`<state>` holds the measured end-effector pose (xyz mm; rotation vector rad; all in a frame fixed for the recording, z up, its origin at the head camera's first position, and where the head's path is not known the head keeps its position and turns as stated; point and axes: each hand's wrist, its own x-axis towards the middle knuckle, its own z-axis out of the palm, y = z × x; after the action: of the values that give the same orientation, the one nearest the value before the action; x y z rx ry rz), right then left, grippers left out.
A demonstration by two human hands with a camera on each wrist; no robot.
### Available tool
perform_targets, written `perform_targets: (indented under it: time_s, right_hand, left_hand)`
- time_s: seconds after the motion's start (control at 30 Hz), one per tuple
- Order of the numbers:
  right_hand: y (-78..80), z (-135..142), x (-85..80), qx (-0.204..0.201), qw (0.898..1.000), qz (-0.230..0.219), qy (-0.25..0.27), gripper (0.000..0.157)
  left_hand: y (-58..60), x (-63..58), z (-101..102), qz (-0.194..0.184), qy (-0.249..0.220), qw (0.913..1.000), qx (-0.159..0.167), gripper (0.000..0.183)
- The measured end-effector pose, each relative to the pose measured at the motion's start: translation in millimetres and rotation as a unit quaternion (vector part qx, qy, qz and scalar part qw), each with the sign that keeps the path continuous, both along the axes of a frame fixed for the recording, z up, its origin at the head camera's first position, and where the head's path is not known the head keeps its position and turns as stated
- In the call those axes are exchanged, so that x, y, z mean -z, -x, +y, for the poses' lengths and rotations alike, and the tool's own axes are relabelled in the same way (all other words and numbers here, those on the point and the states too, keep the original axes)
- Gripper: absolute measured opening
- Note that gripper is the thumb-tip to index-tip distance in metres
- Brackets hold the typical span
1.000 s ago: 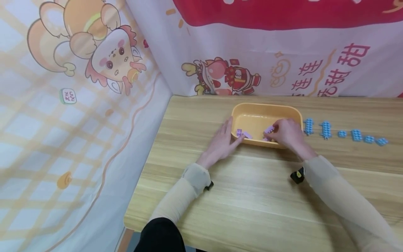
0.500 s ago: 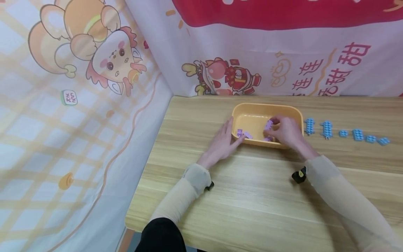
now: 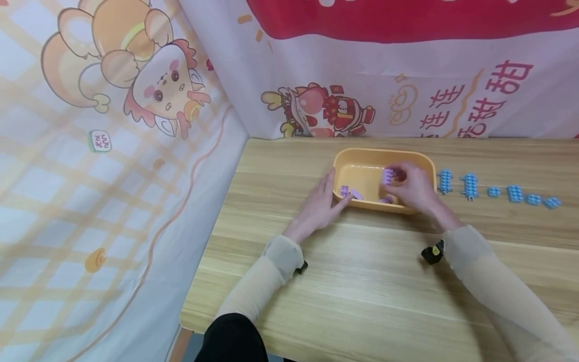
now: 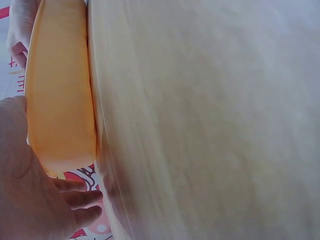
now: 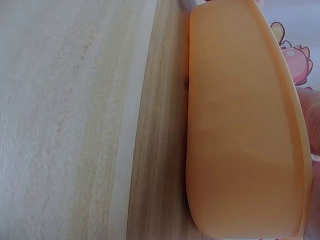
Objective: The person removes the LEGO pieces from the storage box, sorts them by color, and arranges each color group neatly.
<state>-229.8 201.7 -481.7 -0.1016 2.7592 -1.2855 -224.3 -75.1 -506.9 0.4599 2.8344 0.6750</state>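
A yellow plastic tray [image 3: 362, 160] stands on the wooden table with several small purple building bricks in it. My left hand [image 3: 315, 203] rests against the tray's left end, its fingers straight along the outside and the thumb at the near rim. In the left wrist view this hand [image 4: 30, 195] lies beside the tray's outer wall [image 4: 62, 95]. Over the tray's right half, my right hand [image 3: 413, 188] pinches a studded purple brick [image 3: 387, 176]. Beneath it lies another purple brick [image 3: 386, 199]. Two purple pieces [image 3: 356, 194] sit by the left thumb. The right wrist view mostly shows the tray's wall [image 5: 240, 120].
Right of the tray, several blue building bricks lie in a row, from a long studded piece [image 3: 445, 181] close to the tray to a small brick [image 3: 552, 202] at the far right. A printed cloth [image 3: 389, 65] hangs behind the table [image 3: 353, 281]; another covers the left side.
My right hand has lifted and turned the purple brick, raising it slightly from the other pieces near the tray's near wall. My left hand has stayed in place.
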Motion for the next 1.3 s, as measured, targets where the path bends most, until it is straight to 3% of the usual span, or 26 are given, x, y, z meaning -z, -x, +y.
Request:
perform_targets:
  time_s: [0.13, 0.43, 0.67, 1.0, 1.3]
  right_hand:
    - [0.4, 3, 0.8, -0.015, 1.000, 0.018, 0.004, 0.056]
    - [-3.5, 12, -3.9, -0.030, 0.996, -0.057, 0.062, 0.057]
    - [-15.1, 26, -14.1, -0.027, 0.998, 0.011, 0.057, 0.053]
    - [-41.9, 61, -31.8, -0.017, 0.997, 0.068, 0.035, 0.053]
    - [-58.5, 95, -31.7, -0.002, 0.997, 0.081, 0.012, 0.052]
  left_hand:
    - [0.1, 0.5, 0, 0.000, 0.001, 1.0000, -0.001, 0.104]
    - [-1.5, 2.5, 1, -0.002, -0.001, 1.0000, 0.002, 0.104]
    - [-1.2, 1.6, 1, -0.009, -0.006, 0.9999, 0.001, 0.103]
    - [0.1, 0.1, 2, -0.015, -0.011, 0.9998, -0.004, 0.103]
    - [1.5, 0.4, 1, -0.004, -0.017, 0.9998, -0.004, 0.101]
